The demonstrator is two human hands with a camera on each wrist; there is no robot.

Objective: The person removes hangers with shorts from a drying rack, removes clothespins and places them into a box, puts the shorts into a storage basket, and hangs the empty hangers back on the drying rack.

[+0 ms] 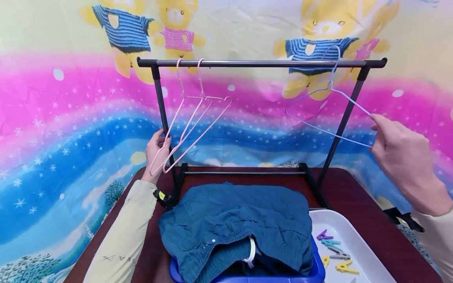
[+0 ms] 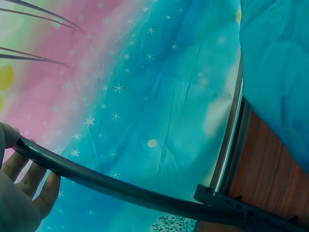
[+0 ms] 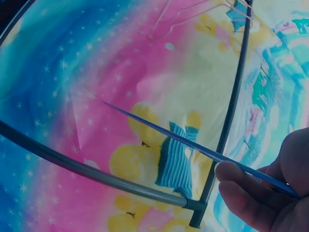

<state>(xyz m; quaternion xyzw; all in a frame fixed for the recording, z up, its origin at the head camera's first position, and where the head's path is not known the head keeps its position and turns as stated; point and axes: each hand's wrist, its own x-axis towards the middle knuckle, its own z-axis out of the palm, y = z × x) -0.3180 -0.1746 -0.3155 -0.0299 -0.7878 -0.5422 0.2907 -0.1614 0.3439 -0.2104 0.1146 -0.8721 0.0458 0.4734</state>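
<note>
My left hand (image 1: 154, 155) grips the left upright post (image 1: 161, 102) of a black clothes rack; the left wrist view shows thumb and fingers around the post (image 2: 120, 187). Two pink hangers (image 1: 203, 94) hang on the rack's top rail (image 1: 247, 63) near its left end, overlapping this hand in the head view. At the right, my right hand (image 1: 403, 161) pinches one end of a pale blue hanger (image 1: 331, 83). Its hook overlaps the right part of the rail. In the right wrist view, the hanger (image 3: 164, 131) appears edge-on.
A dark teal garment (image 1: 255, 204) with an elastic waistband is heaped over a blue basket (image 1: 283, 280) at the front. Beside it, a white tray (image 1: 368, 257) holds several coloured clothespins (image 1: 347, 268). A patterned cloth (image 1: 85, 118) hangs behind the dark red table (image 1: 354, 184).
</note>
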